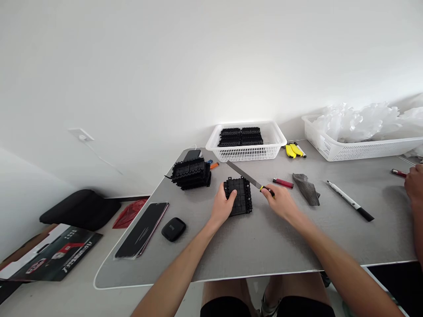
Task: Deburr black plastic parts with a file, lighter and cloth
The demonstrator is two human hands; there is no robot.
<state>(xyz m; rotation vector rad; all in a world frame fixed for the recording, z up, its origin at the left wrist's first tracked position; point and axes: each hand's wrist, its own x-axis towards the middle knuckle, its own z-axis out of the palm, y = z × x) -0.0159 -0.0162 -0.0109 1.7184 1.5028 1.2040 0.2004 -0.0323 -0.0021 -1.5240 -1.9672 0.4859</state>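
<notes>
My left hand (225, 203) grips a black plastic part (243, 200) by its left side, thumb on top, over the grey table. The part is flat and squarish, with toothed edges. In my right hand (279, 200) is a flat metal file (244, 173), held by its black and yellow handle. Its blade slants up and left across the part's far edge; whether it touches cannot be made out. A stack of similar black parts (191, 173) stands left of my hands. Beyond them, a white basket (246, 154) holds more such parts.
Right of my hands lie a dark red lighter-like item (283, 182), a grey cloth (306, 189) and a marker (350, 201). Yellow-handled tools (293, 150) sit by a basket of plastic bags (343, 149). A phone (142, 230) and black case (173, 229) lie left. Another person's hand (414, 182) shows right.
</notes>
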